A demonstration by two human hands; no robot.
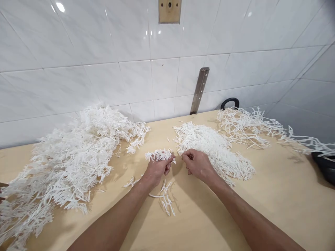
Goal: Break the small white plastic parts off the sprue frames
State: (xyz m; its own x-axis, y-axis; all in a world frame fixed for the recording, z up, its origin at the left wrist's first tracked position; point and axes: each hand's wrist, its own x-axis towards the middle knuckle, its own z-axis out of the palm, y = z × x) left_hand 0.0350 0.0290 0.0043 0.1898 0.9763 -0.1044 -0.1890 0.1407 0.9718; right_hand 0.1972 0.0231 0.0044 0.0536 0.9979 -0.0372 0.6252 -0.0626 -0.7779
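My left hand (157, 170) is closed on a white branched plastic sprig (159, 154), whose spiky tips lie over the back of the fingers. Just to its right, with a small gap between, my right hand (197, 163) makes a pinch; whatever its fingertips hold is too small to make out. It is beside a heap of small white plastic pieces (214, 146). Below the left hand, a bare white branching stem (165, 200) rests on the table (204, 223), partly hidden by the left forearm.
A large pile of white spiky sprigs (75, 160) covers the left side. Bare white stems (243, 125) lie tangled at the back right, near a black curved handle (230, 101). A dark object (324, 167) sits at the right edge. A metal strip (200, 90) leans on the tiled wall (131, 83).
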